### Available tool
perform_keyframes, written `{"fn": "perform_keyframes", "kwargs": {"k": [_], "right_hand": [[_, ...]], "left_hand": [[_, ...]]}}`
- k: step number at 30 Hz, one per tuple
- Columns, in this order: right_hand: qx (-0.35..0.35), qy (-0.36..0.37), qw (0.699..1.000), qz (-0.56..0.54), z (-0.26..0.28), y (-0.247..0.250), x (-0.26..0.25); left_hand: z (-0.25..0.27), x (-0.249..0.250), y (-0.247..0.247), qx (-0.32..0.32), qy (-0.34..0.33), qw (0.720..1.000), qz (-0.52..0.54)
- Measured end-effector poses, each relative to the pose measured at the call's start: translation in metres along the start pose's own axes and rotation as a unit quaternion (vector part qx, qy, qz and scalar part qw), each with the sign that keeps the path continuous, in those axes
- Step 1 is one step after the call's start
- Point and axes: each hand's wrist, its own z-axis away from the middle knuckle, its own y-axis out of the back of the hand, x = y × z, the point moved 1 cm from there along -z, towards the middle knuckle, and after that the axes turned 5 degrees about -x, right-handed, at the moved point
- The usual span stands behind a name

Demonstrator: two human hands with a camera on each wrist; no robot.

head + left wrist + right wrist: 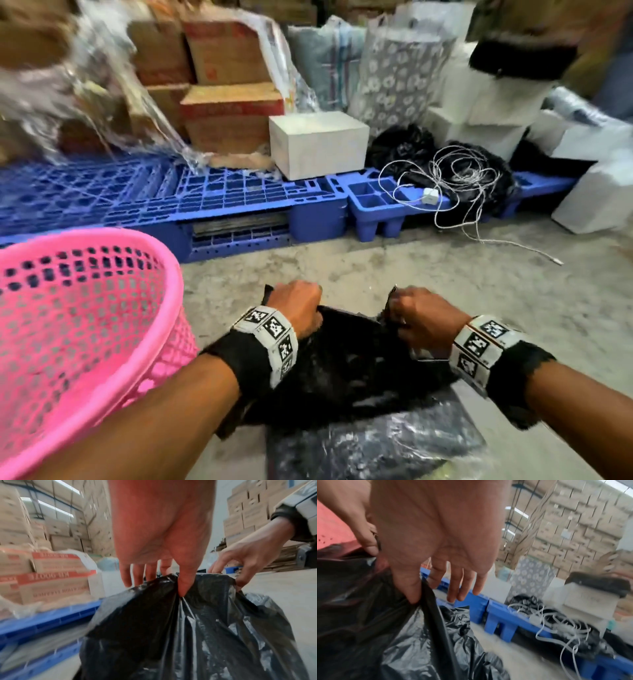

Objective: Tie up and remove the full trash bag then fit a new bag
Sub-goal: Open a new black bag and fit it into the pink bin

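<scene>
Pink basket (85,308) cut off at left, black trash bag (349,370) on the floor beside it, contents hidden, mouth pulled upward, left hand (296,308) and right hand (423,317) each pinching the rim, other fingers loose.

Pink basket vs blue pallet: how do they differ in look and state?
The pink basket is a round, mesh-walled tub with a smooth rim; the blue pallet is a flat, low grid platform. The basket shows nothing inside or on it, with no bag fitted; the pallet carries cardboard boxes and a white box. The basket sits beside the left hand; the pallet lies farther off. Both are perforated plastic.
</scene>
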Motion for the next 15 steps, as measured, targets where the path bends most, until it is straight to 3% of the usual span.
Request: {"fn": "perform_keyframes", "kwargs": {"k": [5,8,11,13,15], "right_hand": [[0.047,-0.03,0.997,-0.051,0.007,0.105,-0.007],[0.19,-0.03,0.976,-0.106,0.009,0.177,-0.025],[0.303,0.029,0.936,-0.178,0.016,0.233,-0.064],[0.294,0.133,0.917,-0.234,0.022,0.255,-0.103],[0.259,0.21,0.903,-0.27,0.026,0.267,-0.136]], "left_hand": [[0.006,-0.009,0.113,0.115,0.002,0.991,0.07],[0.019,-0.022,0.182,0.194,-0.034,0.964,0.177],[0.053,-0.031,0.236,0.138,-0.091,0.965,0.202],[0.078,-0.041,0.254,0.099,-0.142,0.969,0.179],[0.097,-0.056,0.255,0.091,-0.196,0.953,0.212]]}}
